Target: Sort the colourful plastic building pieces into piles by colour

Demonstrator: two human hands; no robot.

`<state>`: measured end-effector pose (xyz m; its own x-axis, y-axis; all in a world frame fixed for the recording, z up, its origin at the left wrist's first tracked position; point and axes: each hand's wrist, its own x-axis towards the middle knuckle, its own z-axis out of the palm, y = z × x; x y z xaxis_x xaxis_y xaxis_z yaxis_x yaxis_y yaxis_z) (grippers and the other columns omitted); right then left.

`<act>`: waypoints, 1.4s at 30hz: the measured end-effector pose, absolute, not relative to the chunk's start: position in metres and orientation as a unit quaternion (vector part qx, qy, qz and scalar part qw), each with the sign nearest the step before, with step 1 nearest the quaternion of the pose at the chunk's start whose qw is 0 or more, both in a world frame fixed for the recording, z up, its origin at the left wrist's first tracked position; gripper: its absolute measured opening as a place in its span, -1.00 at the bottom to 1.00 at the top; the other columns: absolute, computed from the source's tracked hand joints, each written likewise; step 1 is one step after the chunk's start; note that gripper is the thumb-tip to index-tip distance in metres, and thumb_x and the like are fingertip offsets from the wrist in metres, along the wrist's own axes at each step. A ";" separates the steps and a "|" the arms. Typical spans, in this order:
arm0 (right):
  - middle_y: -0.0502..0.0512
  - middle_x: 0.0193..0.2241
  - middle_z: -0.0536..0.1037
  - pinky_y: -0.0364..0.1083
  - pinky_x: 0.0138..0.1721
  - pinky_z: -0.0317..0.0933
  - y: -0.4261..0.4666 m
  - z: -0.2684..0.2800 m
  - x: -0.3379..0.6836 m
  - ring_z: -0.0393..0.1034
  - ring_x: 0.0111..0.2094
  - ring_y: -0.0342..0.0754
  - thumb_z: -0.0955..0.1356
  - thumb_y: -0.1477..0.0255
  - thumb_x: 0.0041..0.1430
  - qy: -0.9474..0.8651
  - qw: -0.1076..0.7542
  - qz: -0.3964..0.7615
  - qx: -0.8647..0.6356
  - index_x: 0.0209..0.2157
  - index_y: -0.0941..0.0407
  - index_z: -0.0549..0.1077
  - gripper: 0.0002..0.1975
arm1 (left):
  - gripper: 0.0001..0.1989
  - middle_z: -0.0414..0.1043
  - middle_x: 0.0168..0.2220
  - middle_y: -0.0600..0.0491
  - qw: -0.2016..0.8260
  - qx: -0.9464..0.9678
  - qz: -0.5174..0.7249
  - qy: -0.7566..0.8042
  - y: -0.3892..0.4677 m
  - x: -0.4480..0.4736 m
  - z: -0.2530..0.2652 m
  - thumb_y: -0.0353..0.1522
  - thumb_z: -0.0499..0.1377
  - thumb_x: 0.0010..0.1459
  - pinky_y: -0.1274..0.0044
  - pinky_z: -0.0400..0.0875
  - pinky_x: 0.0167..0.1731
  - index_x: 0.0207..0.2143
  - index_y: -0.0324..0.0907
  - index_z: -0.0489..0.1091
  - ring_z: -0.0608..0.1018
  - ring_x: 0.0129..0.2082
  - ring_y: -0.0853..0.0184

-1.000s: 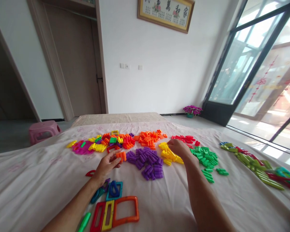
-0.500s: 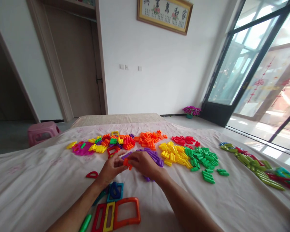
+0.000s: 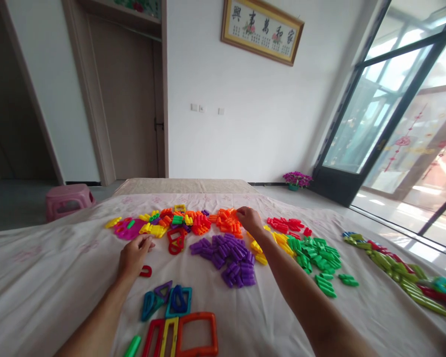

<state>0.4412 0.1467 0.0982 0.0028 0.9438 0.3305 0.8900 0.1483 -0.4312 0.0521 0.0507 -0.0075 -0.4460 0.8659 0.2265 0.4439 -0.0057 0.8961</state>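
My left hand point(image 3: 134, 255) hovers over the cloth just in front of the yellow plastic tubes point(image 3: 154, 230); its fingers are loosely bent and slightly apart, with nothing visible in them. Farther out, my right hand point(image 3: 250, 220) reaches to the right end of the orange plastic tubes point(image 3: 226, 220). Its fingers are bent together at the pile, and whatever lies between them is hidden. A heap of purple tubes point(image 3: 234, 258) lies between my arms. The right forearm covers part of another yellow pile point(image 3: 280, 242).
Green tubes point(image 3: 315, 255) and red tubes point(image 3: 286, 224) lie to the right. Near me are an orange square frame point(image 3: 214, 334), a blue-green frame point(image 3: 189, 300) and a single green tube point(image 3: 133, 346). A mixed heap point(image 3: 176, 219) sits at the back. A pink stool point(image 3: 70, 198) stands left.
My hands were together over the purple heap, holding orange pieces. They have parted: the left moved left and the right went forward and right to the orange pile. The view shifted slightly.
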 end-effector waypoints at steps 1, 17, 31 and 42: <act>0.11 -0.35 0.62 -0.18 -0.35 0.13 0.155 0.098 0.444 0.45 -0.33 -0.09 0.28 0.46 0.18 -0.701 0.277 0.045 -0.656 -0.23 0.15 0.61 -0.74 | -0.61 0.59 -0.41 0.04 0.210 0.485 0.517 0.674 0.052 0.050 -0.010 -0.07 0.12 0.08 0.44 0.48 -0.30 -0.22 -0.15 0.51 0.62 -0.36 0.20; 0.11 -0.16 0.61 -0.18 -0.16 0.22 0.156 0.072 0.389 0.46 -0.13 -0.06 0.30 0.40 0.23 -0.785 0.196 0.027 -0.587 -0.16 0.10 0.59 -0.75 | -0.68 0.60 -0.36 0.09 0.202 0.541 0.418 0.701 0.052 0.054 -0.007 -0.10 0.07 0.15 0.53 0.42 -0.34 -0.26 -0.07 0.50 0.62 -0.30 0.26; 0.32 -0.11 0.55 -0.08 -0.17 0.20 0.162 0.065 0.343 0.43 -0.08 0.07 0.29 0.41 0.24 -0.801 0.080 -0.036 -0.592 -0.19 0.19 0.58 -0.75 | -0.69 0.60 -0.36 0.09 0.200 0.537 0.418 0.705 0.049 0.057 -0.003 -0.12 0.07 0.15 0.60 0.35 -0.54 -0.27 -0.06 0.51 0.61 -0.32 0.28; 0.03 -0.42 0.58 -0.21 -0.44 0.06 0.162 0.077 0.448 0.41 -0.37 -0.11 0.26 0.26 0.24 -0.720 0.226 0.060 -0.653 -0.24 0.12 0.59 -0.68 | -0.66 0.60 -0.37 0.06 0.203 0.550 0.417 0.694 0.051 0.053 -0.007 -0.09 0.08 0.12 0.57 0.42 -0.48 -0.24 -0.08 0.52 0.63 -0.28 0.21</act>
<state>0.4480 0.1617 0.0767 -0.0448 0.9677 0.2483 0.9136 0.1402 -0.3816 0.0525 0.0512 -0.0071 -0.3117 0.9336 0.1768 0.5943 0.0463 0.8029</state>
